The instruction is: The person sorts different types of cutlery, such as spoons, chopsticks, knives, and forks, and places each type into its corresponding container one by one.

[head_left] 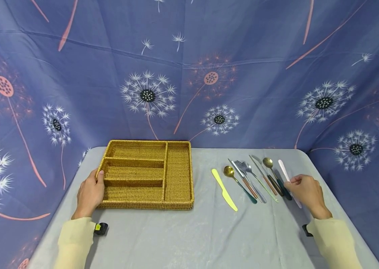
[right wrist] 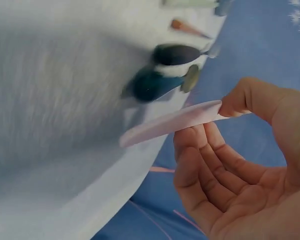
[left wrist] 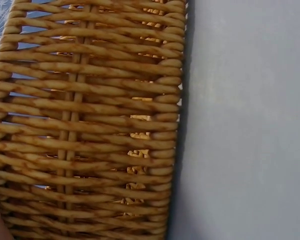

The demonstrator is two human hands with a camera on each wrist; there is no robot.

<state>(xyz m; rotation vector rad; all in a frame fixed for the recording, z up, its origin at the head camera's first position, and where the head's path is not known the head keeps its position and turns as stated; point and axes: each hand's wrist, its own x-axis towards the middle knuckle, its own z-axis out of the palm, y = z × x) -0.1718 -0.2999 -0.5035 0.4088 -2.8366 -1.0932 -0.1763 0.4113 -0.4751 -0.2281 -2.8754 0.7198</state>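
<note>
Rough woven wicker tray (head_left: 179, 175), matt grey tablecloth (head_left: 202, 231), glossy metal cutlery (head_left: 253, 179).

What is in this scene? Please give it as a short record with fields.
Surface: table with a grey cloth, flowered blue backdrop behind
Left hand: left hand rests on the left edge of the wicker tray
Tray: four compartments, nothing visible inside
Right hand: right hand pinches the white knife between thumb and fingers
Cutlery row: yellow knife at the left end, then gold spoon, forks and further pieces, lying right of the tray
</note>
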